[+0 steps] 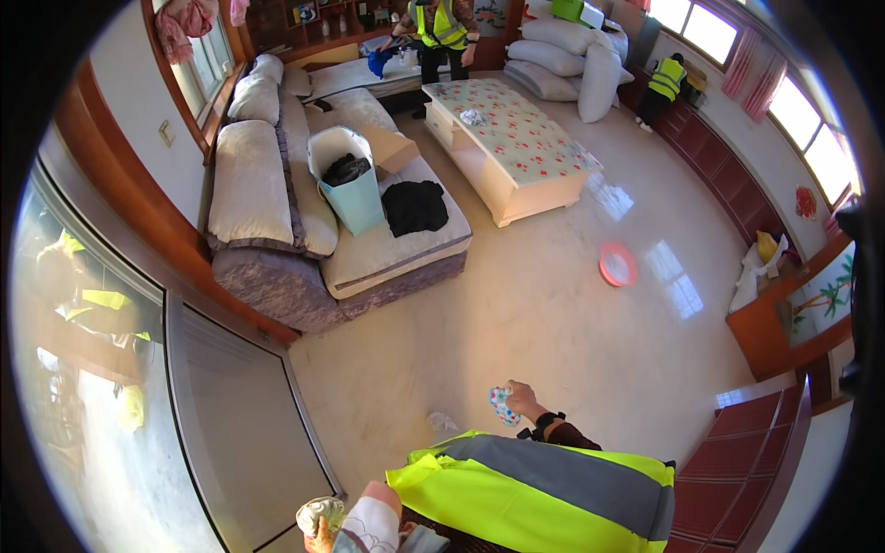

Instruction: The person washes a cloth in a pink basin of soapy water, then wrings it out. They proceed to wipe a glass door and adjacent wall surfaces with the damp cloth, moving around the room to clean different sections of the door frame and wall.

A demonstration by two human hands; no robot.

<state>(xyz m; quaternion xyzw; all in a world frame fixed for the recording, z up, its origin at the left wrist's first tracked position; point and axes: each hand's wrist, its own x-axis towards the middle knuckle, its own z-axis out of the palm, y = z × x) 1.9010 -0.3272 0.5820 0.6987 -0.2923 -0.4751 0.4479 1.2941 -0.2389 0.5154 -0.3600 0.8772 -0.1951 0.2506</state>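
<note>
My right hand reaches out over the floor in front of the yellow reflective vest I wear. It grips a small white cloth item with coloured dots. At the bottom left my left hand, partly cut off by the picture's edge, is closed on a crumpled pale patterned cloth. Just right of it, against my body, are a white and pinkish fabric piece and some grey-blue fabric; what supports them is hidden. A crumpled clear plastic piece lies on the floor near my right hand.
A sofa holds a light-blue bin, black cloth and a cardboard box. Beyond are a coffee table, a pink basin and stacked sacks. Two people in vests stand farther off. A glass door is left.
</note>
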